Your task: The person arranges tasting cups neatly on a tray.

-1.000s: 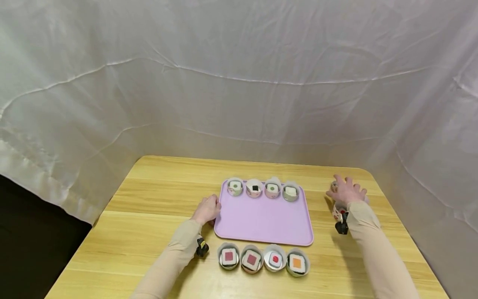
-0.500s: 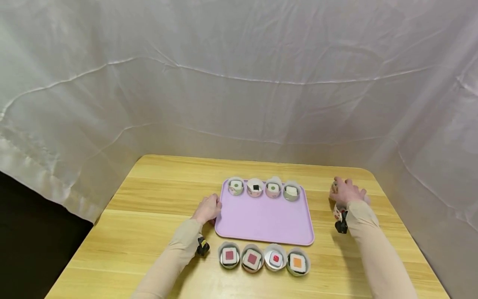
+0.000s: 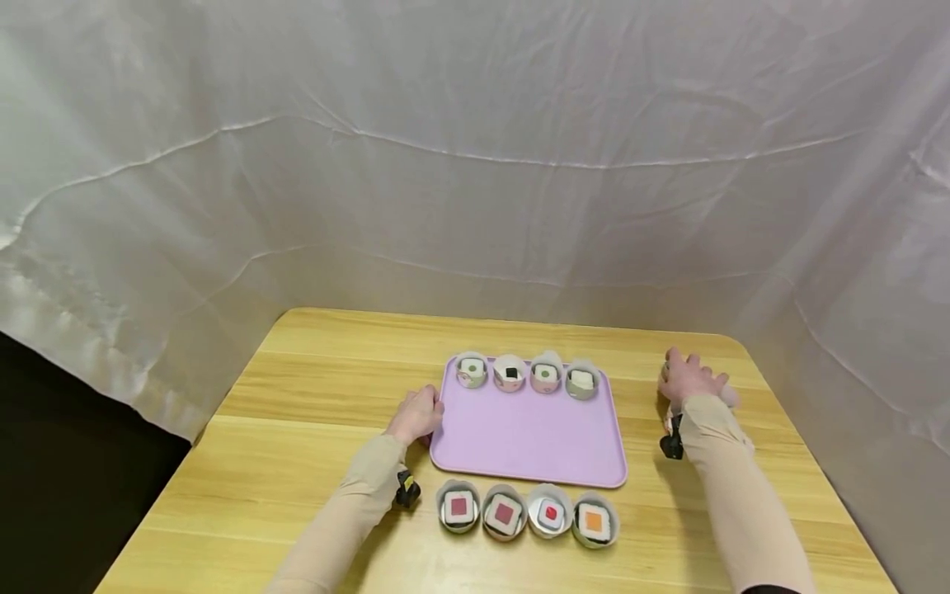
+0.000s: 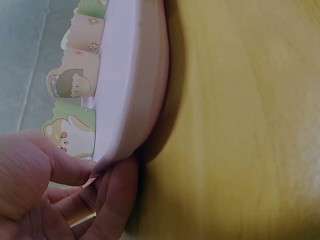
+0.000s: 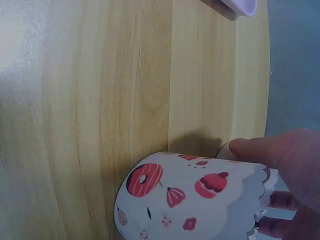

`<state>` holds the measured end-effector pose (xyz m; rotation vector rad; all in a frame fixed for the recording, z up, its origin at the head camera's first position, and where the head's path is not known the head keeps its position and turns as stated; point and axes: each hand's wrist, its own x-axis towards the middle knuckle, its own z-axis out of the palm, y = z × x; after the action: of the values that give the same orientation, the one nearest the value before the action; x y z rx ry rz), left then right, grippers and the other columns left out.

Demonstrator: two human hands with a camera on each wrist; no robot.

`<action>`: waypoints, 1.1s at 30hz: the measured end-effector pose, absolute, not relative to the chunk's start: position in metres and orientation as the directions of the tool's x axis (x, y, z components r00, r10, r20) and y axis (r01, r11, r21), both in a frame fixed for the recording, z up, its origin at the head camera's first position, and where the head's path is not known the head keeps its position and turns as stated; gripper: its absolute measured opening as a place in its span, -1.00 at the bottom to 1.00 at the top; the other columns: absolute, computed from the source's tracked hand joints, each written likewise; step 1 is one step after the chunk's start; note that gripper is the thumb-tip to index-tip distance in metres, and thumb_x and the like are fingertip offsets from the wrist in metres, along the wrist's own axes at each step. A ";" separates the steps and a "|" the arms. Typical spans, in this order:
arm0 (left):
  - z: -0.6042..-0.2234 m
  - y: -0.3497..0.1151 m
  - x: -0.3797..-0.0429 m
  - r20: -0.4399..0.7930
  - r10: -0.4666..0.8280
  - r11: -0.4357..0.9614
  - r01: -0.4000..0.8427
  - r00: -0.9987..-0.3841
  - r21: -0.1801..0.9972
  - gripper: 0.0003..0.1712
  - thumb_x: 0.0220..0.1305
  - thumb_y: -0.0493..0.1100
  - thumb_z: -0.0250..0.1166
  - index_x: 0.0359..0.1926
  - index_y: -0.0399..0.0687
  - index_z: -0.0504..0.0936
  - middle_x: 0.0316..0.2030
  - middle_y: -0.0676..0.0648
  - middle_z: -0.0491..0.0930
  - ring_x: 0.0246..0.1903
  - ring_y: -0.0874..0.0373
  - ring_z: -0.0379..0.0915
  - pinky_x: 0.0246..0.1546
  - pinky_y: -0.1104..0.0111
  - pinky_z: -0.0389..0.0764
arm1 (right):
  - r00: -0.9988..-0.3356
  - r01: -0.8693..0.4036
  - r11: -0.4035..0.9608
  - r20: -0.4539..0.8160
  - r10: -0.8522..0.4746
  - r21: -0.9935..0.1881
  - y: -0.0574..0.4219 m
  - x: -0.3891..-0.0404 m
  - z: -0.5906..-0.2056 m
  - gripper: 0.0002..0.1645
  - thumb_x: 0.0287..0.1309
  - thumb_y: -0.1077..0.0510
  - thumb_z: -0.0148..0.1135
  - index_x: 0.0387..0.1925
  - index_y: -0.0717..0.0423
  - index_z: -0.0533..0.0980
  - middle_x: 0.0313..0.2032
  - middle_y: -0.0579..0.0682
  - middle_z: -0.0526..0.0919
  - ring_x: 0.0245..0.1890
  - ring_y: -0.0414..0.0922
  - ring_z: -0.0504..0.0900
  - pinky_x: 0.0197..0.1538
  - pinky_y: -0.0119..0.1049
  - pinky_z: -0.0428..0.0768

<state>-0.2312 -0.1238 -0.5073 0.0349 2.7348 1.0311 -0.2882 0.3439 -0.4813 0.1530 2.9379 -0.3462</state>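
My left hand (image 3: 417,414) grips the left rim of a lilac tray (image 3: 527,437), thumb on top and fingers below, as the left wrist view shows. Along the tray's far edge stands a row of printed paper baking cups (image 4: 75,77) with small square sushi pieces inside. My right hand (image 3: 690,378) is over more paper cups at the table's right side. In the right wrist view, a white cup (image 5: 175,200) with red dessert prints lies close to the camera. My thumb (image 5: 250,150) meets the edge of another cup, mostly hidden behind it; I cannot tell whether my fingers hold it.
Nearer than the tray, several paper cups with sushi stand in a row, one with an orange centre (image 3: 594,521) at the right end. The wooden table (image 3: 334,371) is bounded by pale hanging cloth (image 3: 475,206) behind and at the sides.
My right hand has shifted slightly, its thumb coming in closer over the cups, and the right forearm has swung a little left. My left hand keeps its grip on the tray.
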 end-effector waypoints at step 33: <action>-0.508 -0.118 -0.233 -0.180 0.089 0.790 -0.041 -0.980 0.612 -0.86 0.45 -0.21 0.07 -0.27 -0.16 0.48 -0.55 -0.10 0.54 -0.69 0.15 0.47 -0.62 0.40 0.50 | -0.994 0.074 0.976 -0.095 0.056 -0.206 0.339 -0.284 -0.481 -0.41 0.21 0.05 0.19 0.16 0.26 0.25 0.02 0.61 0.36 -0.01 0.59 0.45 0.15 0.49 0.14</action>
<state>-0.2335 -0.1179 -0.5079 0.0371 2.7806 0.9570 -0.2842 0.3392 -0.4806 0.0998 3.0338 -0.3209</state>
